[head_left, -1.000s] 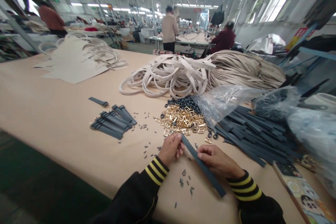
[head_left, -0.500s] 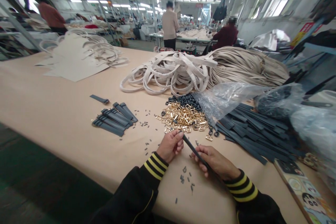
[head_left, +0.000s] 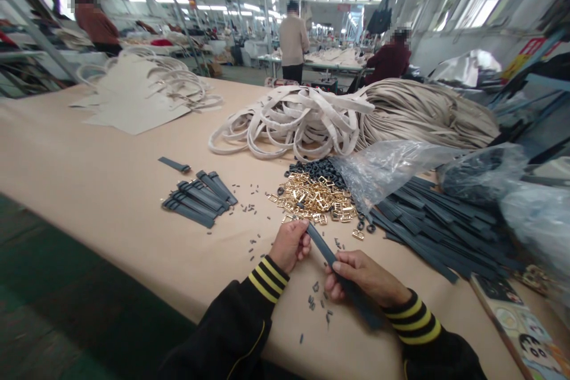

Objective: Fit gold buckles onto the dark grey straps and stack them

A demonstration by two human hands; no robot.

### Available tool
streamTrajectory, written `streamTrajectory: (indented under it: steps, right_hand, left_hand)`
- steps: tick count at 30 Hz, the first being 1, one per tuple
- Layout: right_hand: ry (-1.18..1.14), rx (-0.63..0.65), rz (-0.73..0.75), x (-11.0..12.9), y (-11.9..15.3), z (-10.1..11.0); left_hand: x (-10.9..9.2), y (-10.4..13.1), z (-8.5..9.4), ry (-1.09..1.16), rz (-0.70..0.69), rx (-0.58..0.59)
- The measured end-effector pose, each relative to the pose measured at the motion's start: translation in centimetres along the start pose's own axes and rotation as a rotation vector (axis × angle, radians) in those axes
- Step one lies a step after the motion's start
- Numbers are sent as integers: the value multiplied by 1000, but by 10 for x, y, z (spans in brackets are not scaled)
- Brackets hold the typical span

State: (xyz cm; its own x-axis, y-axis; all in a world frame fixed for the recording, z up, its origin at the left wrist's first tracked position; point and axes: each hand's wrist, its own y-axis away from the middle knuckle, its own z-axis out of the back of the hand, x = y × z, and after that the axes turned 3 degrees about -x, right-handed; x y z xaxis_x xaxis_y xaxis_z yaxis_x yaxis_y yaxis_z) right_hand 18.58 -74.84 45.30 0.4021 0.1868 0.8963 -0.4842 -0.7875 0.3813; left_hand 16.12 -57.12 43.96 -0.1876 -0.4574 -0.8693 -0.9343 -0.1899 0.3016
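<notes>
A dark blue-grey strap [head_left: 321,243] stretches between my two hands above the table. My left hand [head_left: 290,243] pinches its upper end, close to the gold buckles. Farther down, my right hand [head_left: 365,276] grips the strap with the thumb on top, and its lower part hangs below that hand. Just beyond my fingers lies a heap of gold buckles [head_left: 307,196] beside black rings [head_left: 318,169]. Small dark scraps [head_left: 312,303] are scattered under and around both hands. Whether a buckle sits in my left fingertips is hidden.
Finished-looking straps [head_left: 196,202] lie fanned to the left. Loose dark straps [head_left: 427,219] and a clear plastic bag [head_left: 387,169] are at right, near a cartoon-printed box [head_left: 521,326]. Coiled cream bands [head_left: 294,122] and cream panels [head_left: 138,95] lie farther back. Several people work behind.
The strap has turned so that its flat, wide face shows instead of its thin edge. My right hand has rotated slightly with it; my left keeps its pinch. The view has shifted a little.
</notes>
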Motion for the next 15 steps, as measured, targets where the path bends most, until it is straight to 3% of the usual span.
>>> streamTrajectory:
  steps: [3, 6, 11, 15]
  right_hand:
    - [197, 5, 88, 0, 0, 1]
    - [253, -122, 158, 1, -1, 3]
    - [-82, -561, 308, 4, -4, 11]
    - [-296, -718, 340, 4, -8, 16]
  left_hand:
    - [2, -1, 1, -10, -15, 12]
    - [2, 0, 0, -37, -20, 48]
    - [2, 1, -2, -154, 19, 201]
    - [5, 2, -2, -182, 59, 308]
